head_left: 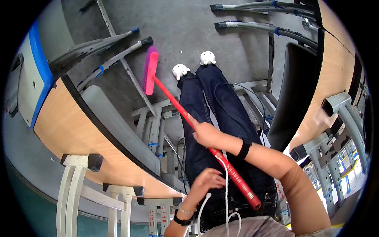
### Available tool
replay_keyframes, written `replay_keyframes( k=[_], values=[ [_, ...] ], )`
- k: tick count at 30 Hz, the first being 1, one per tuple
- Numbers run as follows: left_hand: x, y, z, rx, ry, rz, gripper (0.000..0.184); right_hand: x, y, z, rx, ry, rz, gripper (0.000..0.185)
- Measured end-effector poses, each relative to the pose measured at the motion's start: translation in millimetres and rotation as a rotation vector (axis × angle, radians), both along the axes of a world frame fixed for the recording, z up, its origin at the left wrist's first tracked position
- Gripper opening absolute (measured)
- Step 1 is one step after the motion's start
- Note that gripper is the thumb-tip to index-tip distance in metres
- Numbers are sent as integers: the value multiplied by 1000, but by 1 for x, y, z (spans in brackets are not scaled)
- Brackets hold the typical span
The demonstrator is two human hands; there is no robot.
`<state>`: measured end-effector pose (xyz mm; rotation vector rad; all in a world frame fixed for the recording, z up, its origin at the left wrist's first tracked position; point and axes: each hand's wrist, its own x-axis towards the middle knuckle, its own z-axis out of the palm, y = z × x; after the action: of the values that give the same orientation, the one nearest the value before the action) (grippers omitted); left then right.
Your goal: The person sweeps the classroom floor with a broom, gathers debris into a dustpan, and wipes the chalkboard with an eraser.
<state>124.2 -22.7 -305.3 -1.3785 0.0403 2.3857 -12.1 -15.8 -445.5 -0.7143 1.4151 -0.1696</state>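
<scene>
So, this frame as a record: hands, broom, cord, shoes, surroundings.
right_hand: closed around the broom handle
left_hand: half-open, beside handle; contact unclear
broom: red handle, pink head, purple bristles; slants from the waist to ahead-left of the shoes
cord: white, hanging near the left hand
shoes: white pair, on grey floor
surroundings: wood-surfaced desks on the left and right

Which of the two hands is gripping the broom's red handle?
The right hand: it wraps round the red handle, whereas the left hand, with the pale bracelet, is off it, near the white cord.
</scene>
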Motion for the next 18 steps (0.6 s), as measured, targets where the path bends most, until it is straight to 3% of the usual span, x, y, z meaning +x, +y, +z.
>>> replay_keyframes(
  k=[2,4,5,7,11,12,16,18],
  values=[
    [2,-15,-11,-407,-165,-146,22,-13,12,-19,-28,23,171,71],
    [6,-38,-18,-1106,-348,-385,16,-27,24,-41,-77,91,373,70],
    [8,-48,-16,-1335,-521,-374,15,-31,28,-52,-109,130,477,68],
    [26,-69,-19,-1920,-668,-687,22,-32,29,-71,-212,153,583,54],
    [17,-101,-17,-2182,-855,-981,38,-14,14,-87,-352,100,584,41],
    [22,-105,-17,-2086,-845,-1006,55,-9,6,-93,-378,88,589,40],
    [27,-111,-48,-2072,-856,-1089,76,6,-28,-142,-306,134,368,44],
    [32,-109,-52,-2101,-854,-966,71,4,-38,-152,-231,129,130,48]
  ],
)
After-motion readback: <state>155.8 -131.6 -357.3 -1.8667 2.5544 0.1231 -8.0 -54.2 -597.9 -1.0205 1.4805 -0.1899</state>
